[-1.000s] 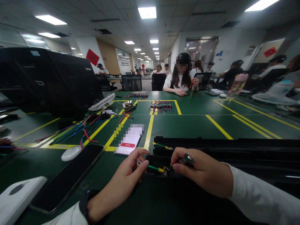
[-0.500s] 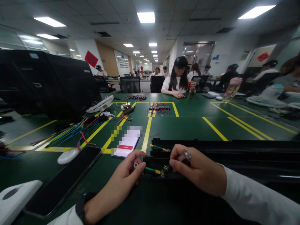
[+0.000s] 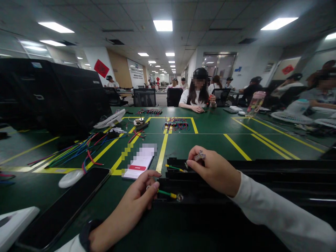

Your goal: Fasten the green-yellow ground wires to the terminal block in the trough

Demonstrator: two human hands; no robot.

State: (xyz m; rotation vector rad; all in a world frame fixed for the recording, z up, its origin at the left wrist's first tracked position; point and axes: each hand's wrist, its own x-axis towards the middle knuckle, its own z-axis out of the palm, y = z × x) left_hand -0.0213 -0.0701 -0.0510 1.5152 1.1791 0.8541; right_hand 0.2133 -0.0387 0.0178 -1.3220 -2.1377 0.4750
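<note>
My left hand [image 3: 139,196] is closed, pinching the ring end of a short green wire [image 3: 165,193] with yellow sleeves. The wire's other end meets a shiny round fastener [image 3: 180,197] on the nearer black metal profile [image 3: 210,194]. My right hand [image 3: 214,171] is curled around a small metal wrench [image 3: 201,154], whose jaw pokes out above the fingers. It hovers over the farther black profile [image 3: 262,166], close to a second green wire [image 3: 174,168] with yellow ends fixed there. Fingers hide most of the wrench.
Left of my hands lie a lit phone [image 3: 139,161], a dark phone [image 3: 68,206] and a white round case [image 3: 70,178]. Loose coloured wires [image 3: 76,150] spread near a black computer case [image 3: 52,94]. Across the green table, a co-worker [image 3: 198,91] sits behind bundled wires [image 3: 176,123].
My right hand has lifted up and away from the nearer fastener toward the farther profile, still with the wrench. My left hand keeps the wire; the view has shifted slightly.
</note>
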